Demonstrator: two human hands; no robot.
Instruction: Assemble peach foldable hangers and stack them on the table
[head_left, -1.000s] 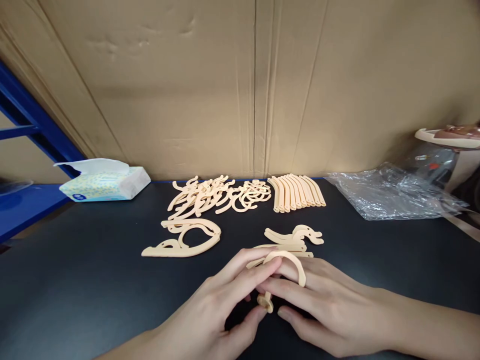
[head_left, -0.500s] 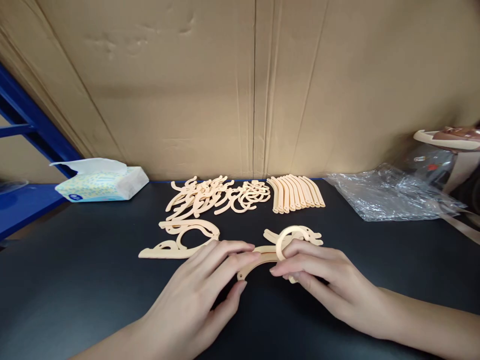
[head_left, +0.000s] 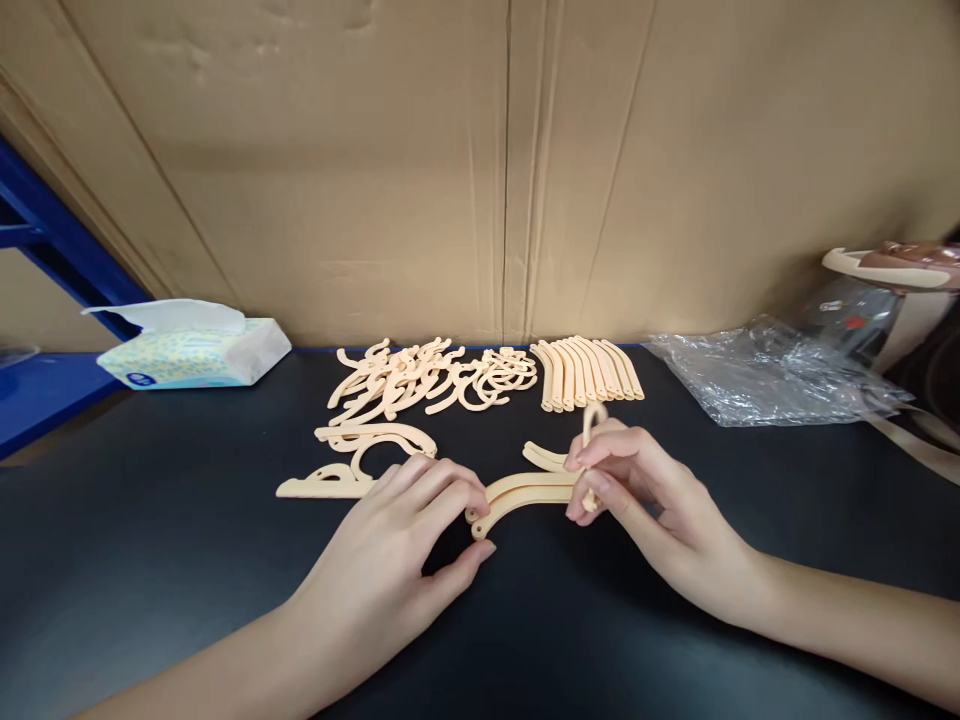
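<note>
My right hand pinches a beige plastic hook, now seen nearly edge-on, between thumb and fingers. Below and left of it lies a pair of curved beige hanger arms, side by side on the black table. My left hand has its thumb and fingertips closed about the left ends of these arms, where small holes show. The arms' right ends are hidden behind my right fingers. Another curved beige piece lies just behind, partly covered by the right hand.
Folded beige hanger assemblies lie beyond my left hand. Farther back are a loose heap of hooks and arms and a neat row of curved arms. A tissue pack sits left, a clear plastic bag right. Cardboard stands behind.
My right hand has turned the hook from a face-on ring to nearly edge-on and lifted slightly. My left fingers have drawn back to the arms' left ends. The view has shifted a little.
</note>
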